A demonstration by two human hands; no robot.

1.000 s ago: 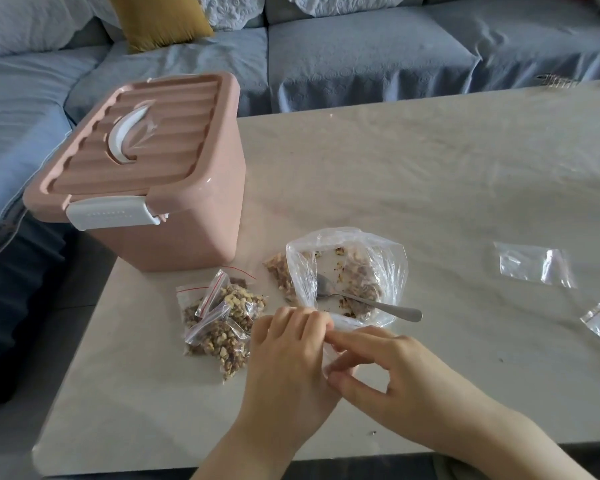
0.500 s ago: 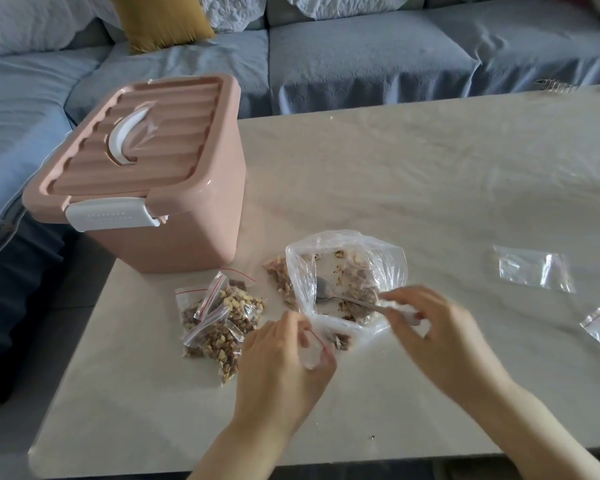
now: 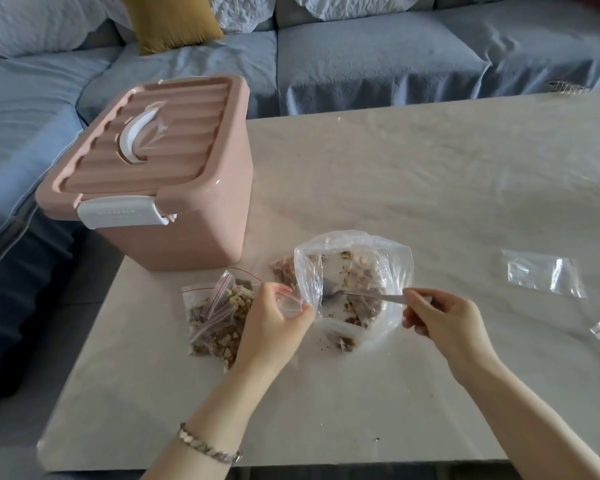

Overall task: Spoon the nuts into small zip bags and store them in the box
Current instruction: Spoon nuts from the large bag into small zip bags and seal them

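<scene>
Pink plastic box (image 3: 174, 209) sits with its lid on at the table's (image 3: 430, 168) left corner. Just in front lie filled zip bags (image 3: 219, 317), overlapping. Left hand (image 3: 274, 323), fingers curled, pinches a small empty zip bag (image 3: 290, 299) beside the mouth of the big clear bag (image 3: 395, 258) — loose nuts (image 3: 364, 303) inside. Spoon (image 3: 357, 295) has its bowl in that bag; right hand (image 3: 444, 320) grips the handle's end. Further right — spare zip bags (image 3: 544, 277), flat, well apart from both hands.

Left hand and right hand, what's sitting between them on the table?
The large clear plastic bag of nuts, with the metal spoon inside it; head view.
</scene>
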